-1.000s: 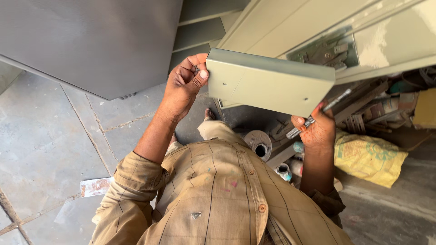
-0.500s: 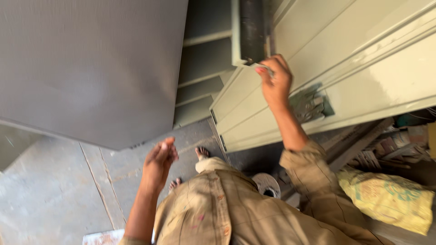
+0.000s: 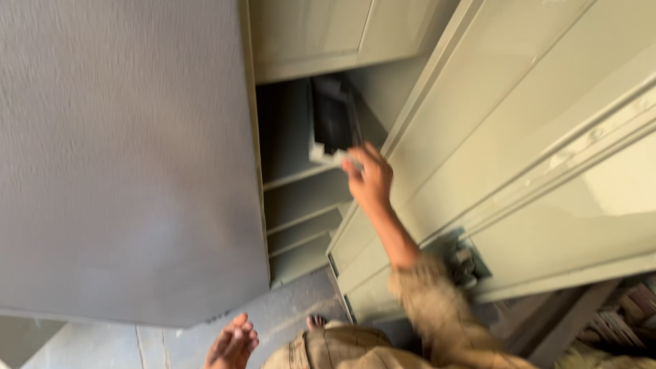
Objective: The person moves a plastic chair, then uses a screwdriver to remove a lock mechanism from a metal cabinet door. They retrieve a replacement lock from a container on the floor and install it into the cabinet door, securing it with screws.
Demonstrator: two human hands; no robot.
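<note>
We note a dark box-shaped part point(image 3: 333, 119) raised inside the open grey-green metal cabinet point(image 3: 301, 198), above its shelves. The right hand point(image 3: 369, 176) is closed on the part's lower edge. The left hand point(image 3: 232, 344) hangs open and empty, low in view. The cabinet door point(image 3: 123, 157) stands open at left. The view is blurred.

We see no packages, labels, signs or screens anywhere around the grey-green metal cabinet point(image 3: 519, 137) that fills most of our view.
</note>
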